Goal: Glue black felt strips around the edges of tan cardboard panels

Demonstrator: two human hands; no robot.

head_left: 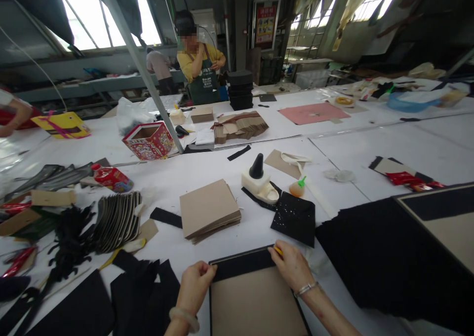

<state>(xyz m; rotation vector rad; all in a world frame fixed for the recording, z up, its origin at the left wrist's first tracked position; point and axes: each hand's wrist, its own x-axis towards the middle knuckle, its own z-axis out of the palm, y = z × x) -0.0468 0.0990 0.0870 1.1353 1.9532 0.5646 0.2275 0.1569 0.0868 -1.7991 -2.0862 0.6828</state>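
Observation:
In front of me lies a grey-brown board (255,304) with thin black edging, and a black strip (242,267) runs along its far end. My left hand (194,286) pinches the strip's left end at the board's corner. At the right end, my right hand (292,269) is closed around a small yellow tool (277,250), mostly hidden by the fingers. Beyond the board is a stack of square cardboard pieces (209,207). A white block with a black cone (256,170) stands to its right, near a speckled black square (294,217).
Black fabric sheets (370,257) spread at right; black offcuts (144,291) lie at left. Curved dark strips (117,222), a red pouch (113,178) and a patterned red box (148,141) sit farther left. A metal pole (142,69) crosses the view. A co-worker (202,69) stands across the table.

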